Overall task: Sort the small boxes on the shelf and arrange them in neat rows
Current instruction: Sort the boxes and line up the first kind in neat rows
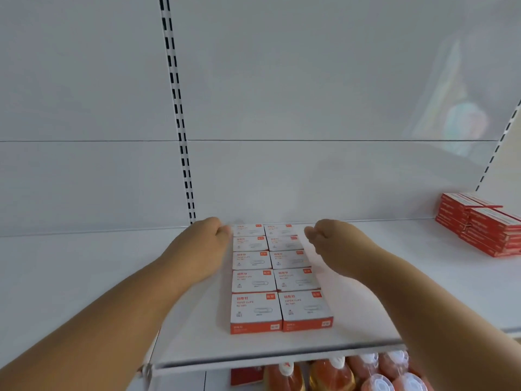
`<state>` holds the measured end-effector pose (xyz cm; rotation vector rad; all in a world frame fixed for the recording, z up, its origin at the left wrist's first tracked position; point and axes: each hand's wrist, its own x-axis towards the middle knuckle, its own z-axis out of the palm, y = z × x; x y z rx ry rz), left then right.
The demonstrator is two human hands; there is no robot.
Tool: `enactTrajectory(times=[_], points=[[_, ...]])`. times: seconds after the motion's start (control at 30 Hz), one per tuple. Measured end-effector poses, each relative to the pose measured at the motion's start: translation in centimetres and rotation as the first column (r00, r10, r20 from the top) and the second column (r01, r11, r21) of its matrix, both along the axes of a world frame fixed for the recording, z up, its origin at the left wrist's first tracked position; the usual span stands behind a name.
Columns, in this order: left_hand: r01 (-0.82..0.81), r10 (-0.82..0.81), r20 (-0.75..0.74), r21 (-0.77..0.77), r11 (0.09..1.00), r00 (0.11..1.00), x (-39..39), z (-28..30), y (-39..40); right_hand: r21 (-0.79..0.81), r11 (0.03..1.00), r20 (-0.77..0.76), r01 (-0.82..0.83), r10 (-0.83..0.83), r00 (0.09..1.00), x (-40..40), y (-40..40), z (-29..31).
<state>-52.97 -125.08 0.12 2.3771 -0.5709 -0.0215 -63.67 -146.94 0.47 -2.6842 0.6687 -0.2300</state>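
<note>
Several small white-and-orange paper clip boxes (277, 275) lie flat on the white shelf (197, 320) in two straight columns running from the front edge to the back wall. My left hand (208, 235) rests against the left side of the far boxes, its fingers curled. My right hand (329, 241) is at the right side of the far boxes, fingers curled too. Neither hand has lifted a box. Whether the fingertips touch the boxes is blurred.
A stack of red boxes (479, 224) sits at the shelf's far right. Below the shelf's front edge are orange bottles with white caps (352, 373). A slotted upright (177, 108) runs up the white back wall.
</note>
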Motion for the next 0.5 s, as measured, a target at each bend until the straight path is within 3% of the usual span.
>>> enactTrajectory(times=[0.03,0.1,0.17,0.23,0.3,0.4,0.5], points=[[0.005,-0.026,-0.105,-0.194,0.981,0.994,-1.4,-0.3,1.1,-0.021,1.0,0.014,-0.007,0.007,1.0,-1.4,0.6,-0.3],[-0.064,-0.168,-0.31,-0.618,0.784,0.936,-4.7,-0.9,2.5,0.003,1.0,0.132,-0.018,0.017,0.991,-4.0,1.9,-1.3],[-0.176,-0.299,-0.401,-0.805,0.567,0.866,-6.2,-1.6,2.6,0.268,0.962,0.309,-0.044,-0.043,0.95,-5.0,2.7,-2.6],[-0.246,-0.32,-0.459,-0.812,0.529,0.829,-6.2,-2.0,2.0,0.672,0.733,0.367,-0.107,-0.204,0.908,-4.4,2.6,-2.6],[-0.291,-0.329,-0.506,-0.8,0.525,0.797,-6.3,-1.4,1.2,0.858,0.482,0.331,-0.174,-0.261,0.907,-3.3,2.1,-2.1],[-0.317,-0.325,-0.548,-0.772,0.55,0.771,-6.5,-0.7,-0.2,0.858,0.422,0.42,-0.292,-0.253,0.871,-2.2,2.2,-1.4],[-0.276,-0.263,-0.541,-0.718,0.64,0.799,-8.0,-0.3,-0.7,0.905,0.358,0.312,-0.229,-0.194,0.93,-2.2,3.8,-1.3]])
